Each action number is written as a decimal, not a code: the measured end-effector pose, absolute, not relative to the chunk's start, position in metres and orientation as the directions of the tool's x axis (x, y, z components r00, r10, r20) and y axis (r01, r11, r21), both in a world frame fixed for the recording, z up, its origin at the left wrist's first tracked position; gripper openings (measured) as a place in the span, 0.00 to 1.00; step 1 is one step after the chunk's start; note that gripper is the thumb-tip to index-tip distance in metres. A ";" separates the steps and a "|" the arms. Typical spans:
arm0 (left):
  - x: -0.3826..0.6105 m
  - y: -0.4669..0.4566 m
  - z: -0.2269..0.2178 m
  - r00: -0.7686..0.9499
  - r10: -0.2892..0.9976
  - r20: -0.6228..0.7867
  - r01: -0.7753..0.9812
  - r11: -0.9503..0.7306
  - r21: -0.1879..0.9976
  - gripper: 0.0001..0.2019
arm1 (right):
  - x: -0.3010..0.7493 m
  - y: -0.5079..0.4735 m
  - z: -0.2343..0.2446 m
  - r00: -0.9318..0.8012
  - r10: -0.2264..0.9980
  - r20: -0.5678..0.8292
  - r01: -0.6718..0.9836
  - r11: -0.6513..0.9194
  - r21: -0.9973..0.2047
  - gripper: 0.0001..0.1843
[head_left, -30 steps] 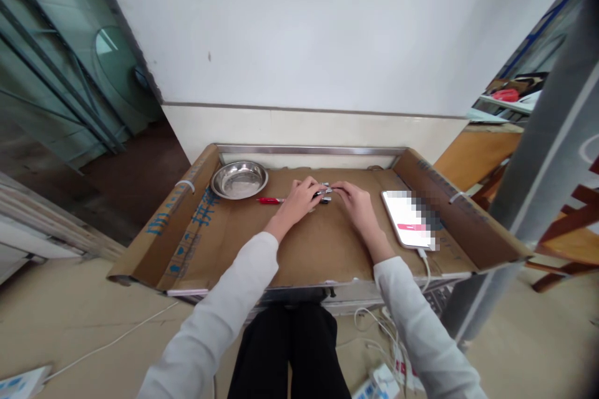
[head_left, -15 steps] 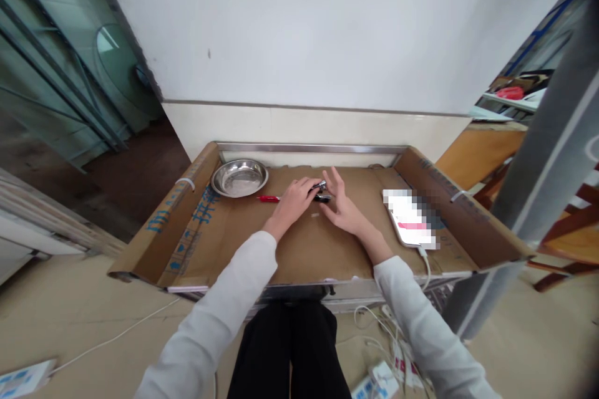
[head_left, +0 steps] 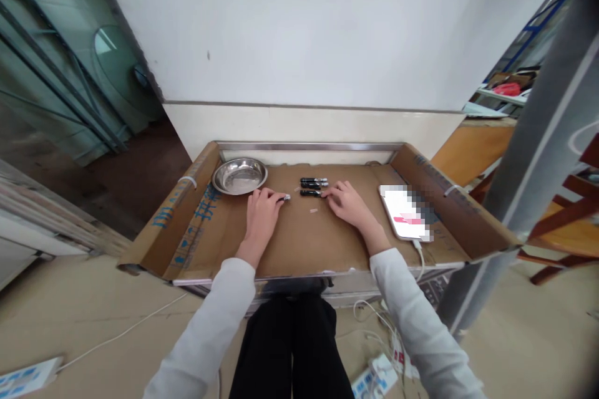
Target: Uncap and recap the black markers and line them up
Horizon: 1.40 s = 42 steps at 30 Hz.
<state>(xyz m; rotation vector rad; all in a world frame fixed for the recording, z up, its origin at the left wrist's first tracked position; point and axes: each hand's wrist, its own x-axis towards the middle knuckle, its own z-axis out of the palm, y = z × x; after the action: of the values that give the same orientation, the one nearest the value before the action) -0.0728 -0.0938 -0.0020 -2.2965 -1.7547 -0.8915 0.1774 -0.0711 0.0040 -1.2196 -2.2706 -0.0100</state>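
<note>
My left hand [head_left: 262,213] is closed on a small black piece with a silver end [head_left: 286,197], whose other end is hidden in the fingers. Two short black pen-like pieces [head_left: 312,181] lie side by side in the middle of the cardboard, one with a silver end. A third black pen-like piece [head_left: 309,193] lies just nearer to me, its right end between the fingertips of my right hand [head_left: 347,202]. Small clear scraps [head_left: 313,211] lie close by. No red pen shows; my left hand covers the spot where one lay.
A shallow steel bowl [head_left: 239,176] stands at the back left of the cardboard-lined table [head_left: 299,249]. To the right lies a phone [head_left: 405,215] with a white cable [head_left: 421,262] running off the front edge. Raised cardboard sides [head_left: 458,199] border the surface.
My hands have parted; the left moved left and nearer to me with the silver-ended piece. Black pieces once hidden behind the hands now show. The red pen is out of sight.
</note>
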 end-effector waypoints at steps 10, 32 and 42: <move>-0.069 -0.089 -0.009 0.126 0.841 0.526 0.849 -0.366 0.382 0.12 | 0.178 -0.069 0.003 -0.420 0.774 0.473 0.754 0.588 -0.292 0.07; -0.014 -0.084 -0.006 0.439 0.791 0.425 0.691 -0.600 0.403 0.05 | 0.184 -0.070 -0.001 -0.416 0.800 0.432 0.758 0.568 -0.321 0.08; -0.010 -0.062 -0.008 0.279 0.875 0.396 0.393 -0.480 0.784 0.03 | 0.179 -0.072 0.000 -0.337 0.835 0.435 0.713 0.528 -0.461 0.08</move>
<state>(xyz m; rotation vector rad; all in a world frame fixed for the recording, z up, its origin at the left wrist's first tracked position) -0.0102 -0.0620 -0.0082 -2.8977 -1.6419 -1.6470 0.1792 -0.0718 0.0003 -1.2510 -2.1311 0.2472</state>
